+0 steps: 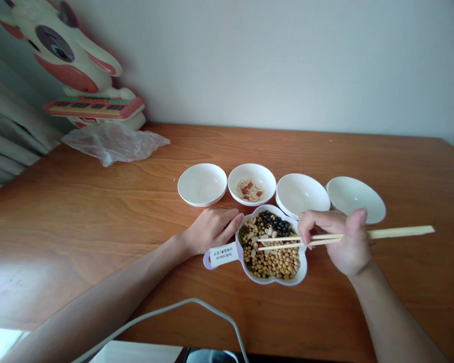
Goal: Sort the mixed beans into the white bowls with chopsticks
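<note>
Right grip [346,252] pinches chopsticks [397,232] over the tray [303,267], whose peanuts [269,232] look light, slippery, best taken mid-body; left grip [212,229] at tray's rim, closure unclear.

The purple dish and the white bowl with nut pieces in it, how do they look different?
The purple dish has a handle with a label; the white bowl shows no handle. The dish has a wavy edge, the bowl a round one. The dish holds lots of mixed beans and nuts; the bowl, just some nut pieces. Both sit on the table.
</note>
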A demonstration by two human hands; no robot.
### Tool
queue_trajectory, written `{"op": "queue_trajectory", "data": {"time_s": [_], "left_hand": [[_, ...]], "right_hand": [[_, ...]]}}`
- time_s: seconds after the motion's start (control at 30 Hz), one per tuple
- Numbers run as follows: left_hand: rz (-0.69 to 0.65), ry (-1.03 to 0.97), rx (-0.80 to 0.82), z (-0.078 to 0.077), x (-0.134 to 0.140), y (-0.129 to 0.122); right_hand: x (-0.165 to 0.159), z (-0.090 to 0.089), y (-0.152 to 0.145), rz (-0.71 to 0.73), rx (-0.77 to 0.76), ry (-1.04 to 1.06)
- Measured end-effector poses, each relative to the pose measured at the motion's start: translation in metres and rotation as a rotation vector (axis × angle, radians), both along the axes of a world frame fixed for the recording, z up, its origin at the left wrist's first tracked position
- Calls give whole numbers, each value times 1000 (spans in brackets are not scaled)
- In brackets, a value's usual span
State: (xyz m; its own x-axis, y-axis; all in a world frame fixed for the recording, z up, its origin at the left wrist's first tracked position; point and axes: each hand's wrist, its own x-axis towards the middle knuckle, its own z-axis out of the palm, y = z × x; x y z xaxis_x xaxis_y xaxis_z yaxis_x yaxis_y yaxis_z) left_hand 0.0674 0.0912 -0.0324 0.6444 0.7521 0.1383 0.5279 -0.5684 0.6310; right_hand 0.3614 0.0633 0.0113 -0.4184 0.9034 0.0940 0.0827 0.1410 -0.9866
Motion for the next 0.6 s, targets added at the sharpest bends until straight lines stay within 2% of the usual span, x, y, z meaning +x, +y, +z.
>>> {"op": "queue_trajectory", "data": {"time_s": [0.23, 0.6], "left_hand": [[10, -1, -3, 0, 0, 0], [8, 19, 5, 0, 0, -1]], "right_hand": [[-2, -6, -1, -2, 22, -101], [-11, -14, -3, -114, 23, -52]]}}
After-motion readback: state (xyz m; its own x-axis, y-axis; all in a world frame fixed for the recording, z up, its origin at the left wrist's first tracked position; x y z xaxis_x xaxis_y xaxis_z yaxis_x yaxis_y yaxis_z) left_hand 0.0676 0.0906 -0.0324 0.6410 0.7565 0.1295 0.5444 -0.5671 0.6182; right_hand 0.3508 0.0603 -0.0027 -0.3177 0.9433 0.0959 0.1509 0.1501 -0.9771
